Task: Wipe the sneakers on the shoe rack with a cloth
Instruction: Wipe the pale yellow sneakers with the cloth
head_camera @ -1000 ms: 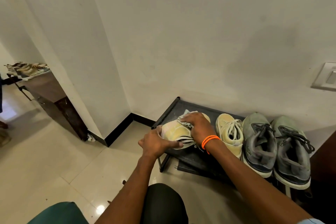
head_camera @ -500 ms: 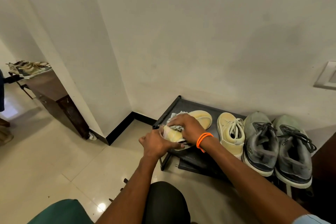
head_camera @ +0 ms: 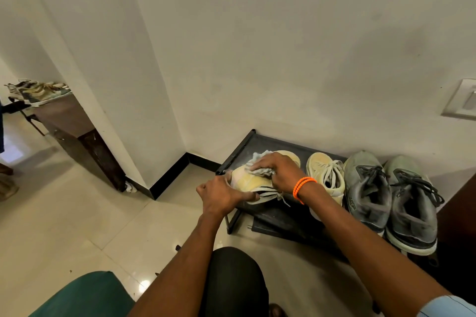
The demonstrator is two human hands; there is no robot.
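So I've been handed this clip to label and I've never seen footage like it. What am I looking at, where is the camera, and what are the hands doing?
No machine here: a person wears a wide-angle camera on the head, looking down at their own two arms. Ahead, against the wall, is a low black shoe rack with four shoes in a row. The left hand grips the leftmost yellow sneaker, tipped on its side, to steady it. The right hand, with orange bands on the wrist, presses a crumpled pale cloth against it. Beside it stand its yellow partner and two grey sneakers, untouched.
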